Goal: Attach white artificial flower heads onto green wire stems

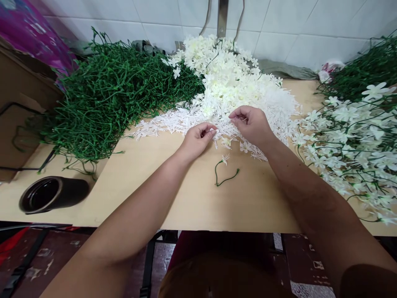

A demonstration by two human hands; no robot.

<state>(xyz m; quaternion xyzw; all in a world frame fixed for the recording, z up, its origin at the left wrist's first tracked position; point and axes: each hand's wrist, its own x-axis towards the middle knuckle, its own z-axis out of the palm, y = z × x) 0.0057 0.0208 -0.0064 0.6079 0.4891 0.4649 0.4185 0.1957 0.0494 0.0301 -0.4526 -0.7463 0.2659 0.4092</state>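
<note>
My left hand [198, 140] is closed in a pinch, with a small white flower piece [212, 130] at its fingertips. To its right, my right hand [252, 125] has thumb and forefinger pressed together; what they grip is too small to make out. Both hands are at the front edge of a spread of thin white stamen pieces [173, 120]. Behind them rises a heap of white artificial blossoms [226, 78]. On the board just below the hands lies a bent green stem [217, 178] with a white stamen piece on one end. A few loose blossoms [227, 142] lie between my hands.
A big pile of green plastic stems [124, 87] fills the left. White flowers on stems [350, 140] are heaped at right, more green stems [366, 70] behind. A dark cylindrical cup [58, 193] lies at front left, near a cardboard box [21, 95]. A tiled wall [279, 25] closes the back.
</note>
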